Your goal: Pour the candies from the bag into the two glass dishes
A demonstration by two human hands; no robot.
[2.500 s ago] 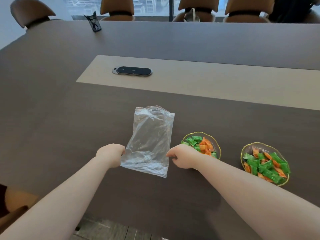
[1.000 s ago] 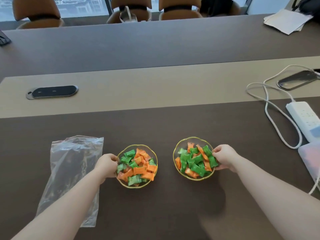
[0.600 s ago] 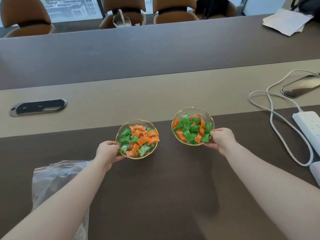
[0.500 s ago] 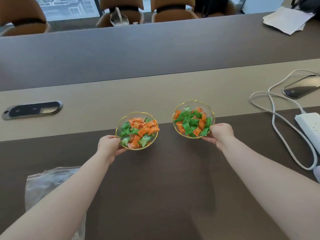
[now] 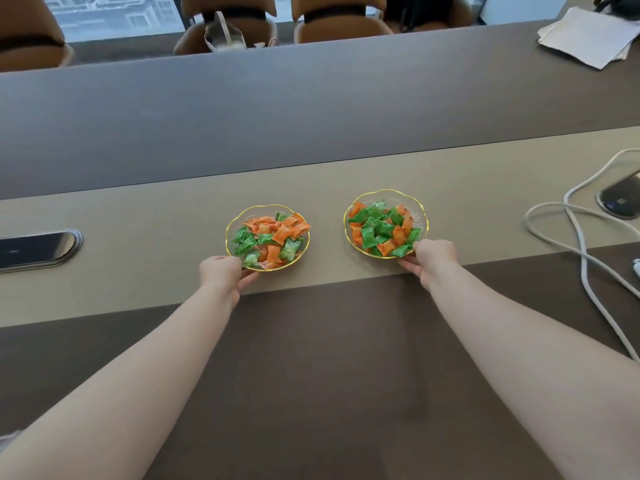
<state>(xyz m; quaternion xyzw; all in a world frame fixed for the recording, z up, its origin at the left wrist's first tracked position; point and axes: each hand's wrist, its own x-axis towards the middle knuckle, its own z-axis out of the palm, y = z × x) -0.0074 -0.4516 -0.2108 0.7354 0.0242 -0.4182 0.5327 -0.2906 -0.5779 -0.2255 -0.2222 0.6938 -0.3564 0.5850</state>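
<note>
Two gold-rimmed glass dishes filled with green and orange wrapped candies sit on the beige centre strip of the table. My left hand (image 5: 223, 273) grips the near-left rim of the left dish (image 5: 231, 227). My right hand (image 5: 432, 257) grips the near-right rim of the right dish (image 5: 421, 216). Both arms reach far forward. Of the empty clear bag, only a small corner (image 5: 8, 439) shows at the lower left edge.
A black flush socket plate (image 5: 36, 248) lies in the strip at left. White cables (image 5: 568, 233) loop at right beside a dark oval plate (image 5: 620, 199). Papers (image 5: 585, 38) lie at the far right corner. Chairs stand behind the far table edge.
Both hands took hold of the dishes and carried them forward from the dark near surface onto the beige strip. The empty bag stayed behind and slid almost out of view.
</note>
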